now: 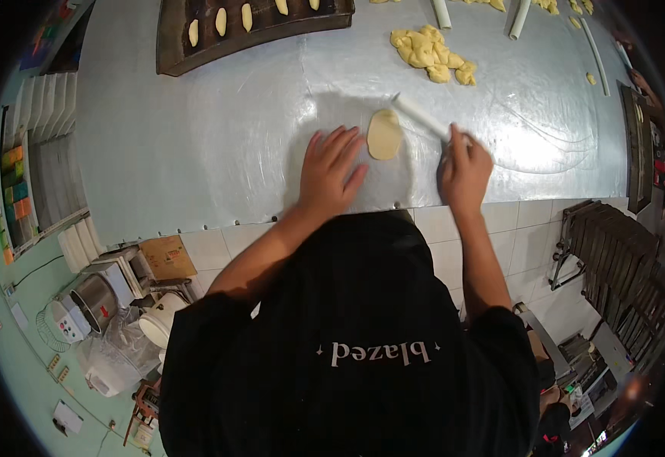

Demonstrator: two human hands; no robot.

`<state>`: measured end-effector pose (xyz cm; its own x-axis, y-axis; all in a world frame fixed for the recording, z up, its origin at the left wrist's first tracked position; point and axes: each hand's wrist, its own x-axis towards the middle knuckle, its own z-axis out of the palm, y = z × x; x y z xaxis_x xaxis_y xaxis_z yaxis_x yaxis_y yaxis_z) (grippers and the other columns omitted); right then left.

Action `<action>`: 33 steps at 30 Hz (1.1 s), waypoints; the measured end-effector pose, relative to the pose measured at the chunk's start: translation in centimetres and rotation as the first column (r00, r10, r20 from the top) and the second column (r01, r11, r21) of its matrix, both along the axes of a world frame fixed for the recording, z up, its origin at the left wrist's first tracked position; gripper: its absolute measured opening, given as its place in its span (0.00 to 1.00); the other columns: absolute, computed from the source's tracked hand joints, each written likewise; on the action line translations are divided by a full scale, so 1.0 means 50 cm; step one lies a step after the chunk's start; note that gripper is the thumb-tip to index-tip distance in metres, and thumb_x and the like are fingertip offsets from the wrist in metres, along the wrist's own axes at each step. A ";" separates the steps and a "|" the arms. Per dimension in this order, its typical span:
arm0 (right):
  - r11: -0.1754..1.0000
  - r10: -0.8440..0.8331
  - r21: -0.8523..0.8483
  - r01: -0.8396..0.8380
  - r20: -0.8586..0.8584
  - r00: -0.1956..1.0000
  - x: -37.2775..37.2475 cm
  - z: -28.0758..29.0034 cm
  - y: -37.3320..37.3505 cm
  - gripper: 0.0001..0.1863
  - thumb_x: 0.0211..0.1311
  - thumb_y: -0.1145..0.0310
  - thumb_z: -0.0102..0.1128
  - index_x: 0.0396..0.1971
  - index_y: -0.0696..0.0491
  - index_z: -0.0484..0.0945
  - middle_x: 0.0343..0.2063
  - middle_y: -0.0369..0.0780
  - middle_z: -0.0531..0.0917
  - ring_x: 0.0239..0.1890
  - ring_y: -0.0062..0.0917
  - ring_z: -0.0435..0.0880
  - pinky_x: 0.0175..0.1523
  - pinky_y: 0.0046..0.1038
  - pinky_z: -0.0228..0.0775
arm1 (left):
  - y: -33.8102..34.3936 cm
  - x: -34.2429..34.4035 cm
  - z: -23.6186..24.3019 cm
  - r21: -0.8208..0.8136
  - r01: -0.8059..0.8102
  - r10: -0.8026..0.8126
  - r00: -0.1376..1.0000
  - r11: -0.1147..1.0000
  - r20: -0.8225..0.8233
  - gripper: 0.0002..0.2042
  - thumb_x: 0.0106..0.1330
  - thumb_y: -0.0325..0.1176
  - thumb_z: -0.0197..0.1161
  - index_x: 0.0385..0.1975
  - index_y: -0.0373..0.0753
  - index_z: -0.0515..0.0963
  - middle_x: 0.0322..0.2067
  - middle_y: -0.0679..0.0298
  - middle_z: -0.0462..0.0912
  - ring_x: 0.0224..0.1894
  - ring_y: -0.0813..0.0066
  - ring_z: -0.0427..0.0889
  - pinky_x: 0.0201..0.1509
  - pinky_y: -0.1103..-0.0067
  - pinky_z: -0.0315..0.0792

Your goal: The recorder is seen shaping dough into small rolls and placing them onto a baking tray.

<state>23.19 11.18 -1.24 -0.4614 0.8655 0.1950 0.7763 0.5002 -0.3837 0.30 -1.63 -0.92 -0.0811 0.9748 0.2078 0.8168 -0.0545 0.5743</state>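
A flat oval of pale dough (384,135) lies on the metal tabletop (233,145) in front of me. Just left of it, my left hand (332,171) rests with its fingers stretched out and holds nothing. My right hand (466,167) grips one end of a white rolling pin (422,116). The pin slants up and to the left, its far end near the dough's upper right edge. Beyond the pin sits a heap of yellow dough pieces (431,52).
A dark baking tray (256,38) with several shaped dough pieces stands at the far left. More white pins (520,17) and dough lie along the far side. Stacked dark trays (614,251) fill a rack at right. A mixer bowl (94,301) stands at lower left.
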 end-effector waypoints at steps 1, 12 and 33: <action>1.000 0.000 0.001 0.000 0.000 1.000 -0.013 0.006 0.017 0.25 0.58 0.74 0.58 0.57 0.46 0.75 0.50 0.41 0.77 0.52 0.38 0.75 0.60 0.46 0.60 | 0.038 -0.010 -0.008 0.036 -0.078 0.071 0.984 0.996 0.162 0.23 0.61 0.38 0.64 0.56 0.38 0.75 0.55 0.54 0.76 0.56 0.55 0.75 0.61 0.62 0.64; 0.960 0.212 -0.129 -0.247 -0.238 0.948 -0.153 -0.023 0.014 0.06 0.56 0.71 0.62 0.33 0.54 0.83 0.33 0.38 0.83 0.38 0.37 0.80 0.45 0.37 0.74 | 0.135 -0.018 -0.052 0.052 -0.055 0.052 0.996 0.997 0.069 0.06 0.56 0.31 0.65 0.33 0.44 0.84 0.37 0.70 0.82 0.42 0.66 0.78 0.46 0.70 0.69; 0.987 0.151 0.024 -0.156 0.152 0.977 -0.252 0.020 -0.073 0.43 0.61 0.45 0.56 0.68 0.59 0.58 0.70 0.51 0.58 0.72 0.44 0.56 0.73 0.50 0.40 | -0.086 -0.096 0.005 -0.030 0.068 -0.065 0.994 0.997 0.093 0.30 0.65 0.40 0.59 0.64 0.30 0.61 0.69 0.45 0.57 0.71 0.45 0.55 0.71 0.48 0.43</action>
